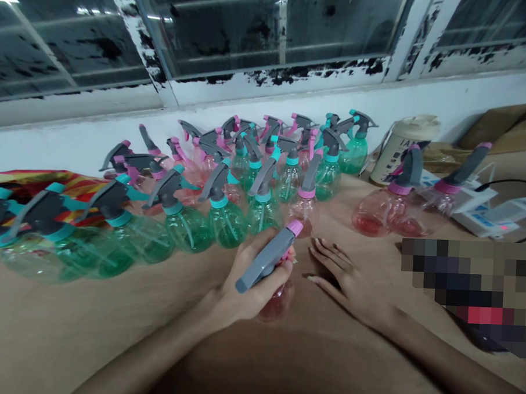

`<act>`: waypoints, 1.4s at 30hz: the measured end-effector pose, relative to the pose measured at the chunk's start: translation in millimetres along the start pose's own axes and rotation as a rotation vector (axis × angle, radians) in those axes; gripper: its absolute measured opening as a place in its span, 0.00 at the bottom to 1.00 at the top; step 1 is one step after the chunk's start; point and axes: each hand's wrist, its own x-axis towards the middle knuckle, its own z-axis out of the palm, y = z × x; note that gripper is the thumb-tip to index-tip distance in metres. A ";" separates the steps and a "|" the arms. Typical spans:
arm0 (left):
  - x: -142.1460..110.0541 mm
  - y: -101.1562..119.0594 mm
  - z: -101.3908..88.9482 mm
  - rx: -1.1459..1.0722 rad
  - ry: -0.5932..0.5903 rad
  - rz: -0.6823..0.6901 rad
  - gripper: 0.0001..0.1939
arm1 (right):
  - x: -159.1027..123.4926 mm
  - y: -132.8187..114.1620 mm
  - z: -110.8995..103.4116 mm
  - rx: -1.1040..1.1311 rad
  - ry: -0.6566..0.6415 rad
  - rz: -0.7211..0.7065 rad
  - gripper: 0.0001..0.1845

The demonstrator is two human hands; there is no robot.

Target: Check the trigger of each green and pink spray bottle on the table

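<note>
Gripping a pink spray bottle (277, 307), your left hand (259, 292) wraps around its neck and trigger; the bottle stands close in front of you, with its grey head slanting and its pink nozzle pointing to 1 o'clock. Whether its base touches the table (346, 369), you cannot tell. Taking that bottle as the clock's centre, your right hand (344, 282) is near it at 3 o'clock, palm down, fingers spread and holding nothing. Farther out at 3 o'clock lies a dark object (485, 340), mostly hidden by pixelation.

Between 9 and 12 o'clock you have a slanting row of green spray bottles (187, 233) with grey heads and teal collars. Just beyond your grip, toward 12, stands another pink bottle (301, 211). At 2 o'clock two more pink bottles (375, 213) stand side by side, with white boxes (484, 212) and a black cable (523, 182) beyond them. Behind the green row crowd further green and pink bottles. A red and yellow cloth (78, 186) lies at 10; a lidded jug (400, 151) stands between 1 and 2; cardboard (505, 129) lies at 2. Farthest, windows (270, 32) span 12 o'clock.
</note>
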 end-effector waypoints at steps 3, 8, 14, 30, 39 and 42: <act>1.8 -2.7 0.0 0.028 -0.008 0.044 0.03 | 0.1 0.0 -0.2 0.006 0.000 0.007 0.30; 4.2 -8.6 2.2 0.086 0.063 0.146 0.06 | 0.4 1.4 -1.5 0.031 -0.002 0.009 0.30; 1.4 -8.4 4.8 0.113 0.112 0.094 0.07 | 0.2 4.3 -2.0 0.060 0.002 0.019 0.31; -0.4 -11.7 4.2 0.106 0.057 0.058 0.05 | 0.6 4.1 -2.4 0.070 -0.015 0.022 0.31; -0.5 -7.0 2.5 0.029 0.028 0.005 0.07 | 0.2 3.0 -2.6 0.065 0.002 0.015 0.31; -1.0 -8.1 2.9 0.036 0.041 0.013 0.04 | -0.1 2.8 -2.2 0.059 0.015 0.019 0.31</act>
